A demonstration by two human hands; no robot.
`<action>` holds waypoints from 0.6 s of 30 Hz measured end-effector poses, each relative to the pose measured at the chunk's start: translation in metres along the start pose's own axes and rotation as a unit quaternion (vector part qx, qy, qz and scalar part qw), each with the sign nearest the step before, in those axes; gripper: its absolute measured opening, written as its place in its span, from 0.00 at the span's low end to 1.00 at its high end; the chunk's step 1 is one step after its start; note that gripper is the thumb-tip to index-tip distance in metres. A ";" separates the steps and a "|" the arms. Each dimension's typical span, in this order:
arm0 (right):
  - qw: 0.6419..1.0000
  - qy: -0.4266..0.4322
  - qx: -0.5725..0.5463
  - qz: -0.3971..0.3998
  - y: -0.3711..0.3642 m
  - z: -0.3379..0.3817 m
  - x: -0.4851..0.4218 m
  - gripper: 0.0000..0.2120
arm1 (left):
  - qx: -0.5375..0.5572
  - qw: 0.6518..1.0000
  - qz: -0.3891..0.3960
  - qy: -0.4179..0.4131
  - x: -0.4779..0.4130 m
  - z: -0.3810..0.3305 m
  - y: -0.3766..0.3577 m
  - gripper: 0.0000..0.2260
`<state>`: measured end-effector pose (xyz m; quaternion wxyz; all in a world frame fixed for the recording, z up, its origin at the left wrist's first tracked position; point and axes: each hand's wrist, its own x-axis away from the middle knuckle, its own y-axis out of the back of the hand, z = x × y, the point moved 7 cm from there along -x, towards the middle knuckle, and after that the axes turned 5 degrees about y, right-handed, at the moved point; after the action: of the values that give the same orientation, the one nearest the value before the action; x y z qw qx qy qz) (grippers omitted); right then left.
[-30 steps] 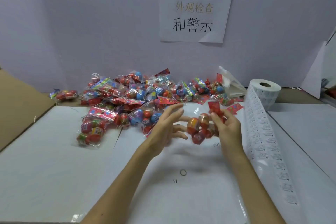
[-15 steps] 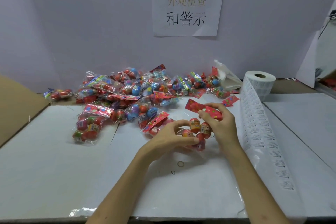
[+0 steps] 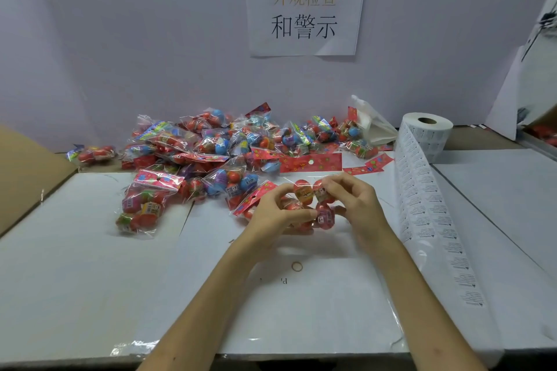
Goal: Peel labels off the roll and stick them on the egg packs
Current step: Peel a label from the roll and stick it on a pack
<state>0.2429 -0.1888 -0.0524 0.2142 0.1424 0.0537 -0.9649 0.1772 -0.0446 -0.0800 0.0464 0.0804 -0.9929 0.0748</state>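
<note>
Head view: both hands meet over the middle of the white table (image 3: 75,265). The left hand (image 3: 277,214) and the right hand (image 3: 358,205) each pinch the same egg pack (image 3: 303,193) with curled fingers, and the pack's red header card points to the far side.

Just behind and to the left of the hands lies the pile of egg packs (image 3: 211,147), which spreads along the far wall. One pack of this pile touches the left hand's far side. A separate pack (image 3: 141,205) lies alone to the left, and another small one (image 3: 90,153) sits at the far left by the brown cardboard (image 3: 21,172). Loose red cards (image 3: 370,164) lie beyond the right hand.

The label roll (image 3: 428,132) stands upright at the far right. Its strip of labels (image 3: 428,220) runs toward the near edge, close along the right forearm. A crumpled white bag (image 3: 373,123) lies between the pile and the roll. A rubber band (image 3: 297,266) lies on the table between the forearms. A paper sign (image 3: 304,6) hangs on the wall.

The widest open surface is near and left of the left forearm, up to the table's near edge. To the right of the strip, more flat surface continues.
</note>
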 end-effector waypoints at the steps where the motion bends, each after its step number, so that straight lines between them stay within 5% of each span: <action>1: 1.000 -0.006 0.010 -0.013 0.002 -0.002 0.000 0.08 | -0.009 1.000 0.018 0.010 0.001 0.002 -0.002 0.21; 4: 0.998 -0.027 0.024 -0.044 0.008 -0.007 0.000 0.06 | -0.035 0.997 0.051 0.038 0.002 0.009 -0.010 0.22; 7: 0.997 -0.026 0.058 -0.031 0.007 -0.008 0.000 0.04 | -0.083 0.996 -0.003 0.026 0.001 0.004 -0.006 0.25; 12: 0.997 -0.002 0.080 -0.013 0.002 -0.004 0.000 0.04 | -0.012 0.997 -0.066 0.024 0.000 0.004 0.003 0.08; 18: 0.996 -0.043 0.072 0.024 -0.007 -0.010 0.002 0.08 | -0.043 0.990 -0.127 -0.031 -0.002 -0.002 0.015 0.09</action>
<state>0.2406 -0.1821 -0.0621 0.2283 0.1169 -0.0283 -0.9661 0.1771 -0.0299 -0.0808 0.0281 0.2061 -0.9778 0.0233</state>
